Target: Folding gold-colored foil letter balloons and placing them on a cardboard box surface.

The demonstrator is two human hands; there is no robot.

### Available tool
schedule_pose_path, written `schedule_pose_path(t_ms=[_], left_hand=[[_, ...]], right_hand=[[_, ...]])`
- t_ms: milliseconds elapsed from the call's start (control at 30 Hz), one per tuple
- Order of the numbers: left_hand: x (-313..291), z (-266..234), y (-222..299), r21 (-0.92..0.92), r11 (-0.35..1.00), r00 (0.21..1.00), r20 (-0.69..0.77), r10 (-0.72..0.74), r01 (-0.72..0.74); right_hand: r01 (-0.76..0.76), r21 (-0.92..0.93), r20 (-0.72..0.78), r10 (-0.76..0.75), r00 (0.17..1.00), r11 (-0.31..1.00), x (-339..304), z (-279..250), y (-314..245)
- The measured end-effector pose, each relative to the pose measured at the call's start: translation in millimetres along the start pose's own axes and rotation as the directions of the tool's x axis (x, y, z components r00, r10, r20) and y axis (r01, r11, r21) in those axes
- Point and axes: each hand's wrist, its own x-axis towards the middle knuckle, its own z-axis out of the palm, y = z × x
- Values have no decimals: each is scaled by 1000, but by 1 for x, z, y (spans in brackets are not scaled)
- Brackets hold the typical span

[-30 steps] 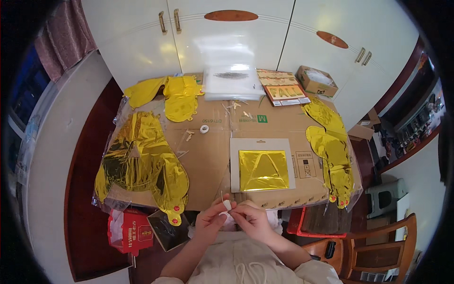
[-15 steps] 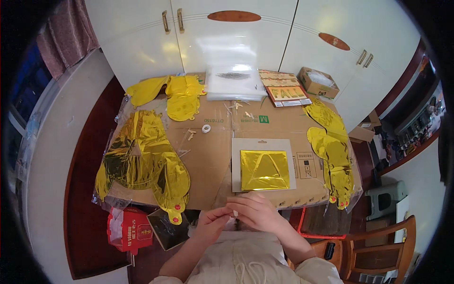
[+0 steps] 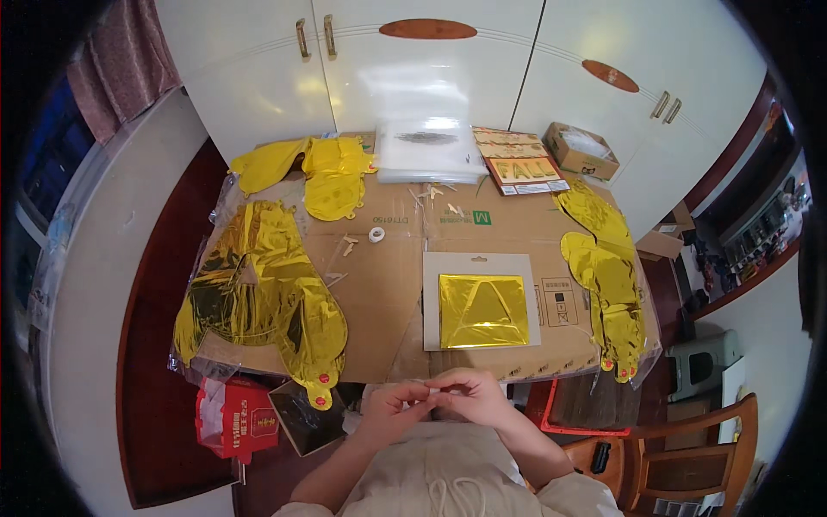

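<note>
My left hand (image 3: 394, 414) and my right hand (image 3: 472, 398) meet just off the table's front edge, close to my body. Both are closed in a pinch, fingertips touching. A small whitish bit shows between them, too small to name. Just beyond my right hand, a grey-white card with a hanging slot (image 3: 437, 332) lies on the cardboard-covered table. On it lies a folded gold foil balloon (image 3: 482, 310) with a triangular crease. A small roll of white tape (image 3: 376, 234) sits farther off, left of the card.
Flattened gold foil balloons lie at the left (image 3: 267, 276), back left (image 3: 336, 177) and right (image 3: 607, 276). At the back are a stack of clear plastic bags (image 3: 426, 159), a printed card pack (image 3: 527, 172) and a small carton (image 3: 581, 151). A red bag (image 3: 233, 422) and wooden chair (image 3: 732, 448) flank me.
Both hands have drawn back slightly toward my body. My right fingers, stretched across the left ones before, are now bent, with the fingertips meeting. The things on the table have stayed put.
</note>
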Motion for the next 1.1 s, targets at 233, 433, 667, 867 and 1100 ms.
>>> schedule_pose_path(t_ms=[233, 433, 667, 867, 1100], left_hand=[[0, 4, 18, -372, 928, 1000, 26, -15, 23], [5, -6, 32, -254, 967, 951, -307, -49, -33], [3, -38, 59, -182, 927, 706, -699, 112, -327], [-29, -42, 49, 52, 943, 787, -536, 305, -330], [-34, -41, 33, 161, 946, 811, -486, 325, -283]], right_hand=[[-69, -16, 137, 71, 988, 997, 0, -6, -10], [13, -371, 140, 42, 989, 929, 44, 5, -38], [137, -725, 79, -116, 990, 675, 165, 2, -44], [152, -896, 33, -278, 960, 417, 261, -6, 7], [61, -974, -32, -401, 916, 217, 293, 1, 26]])
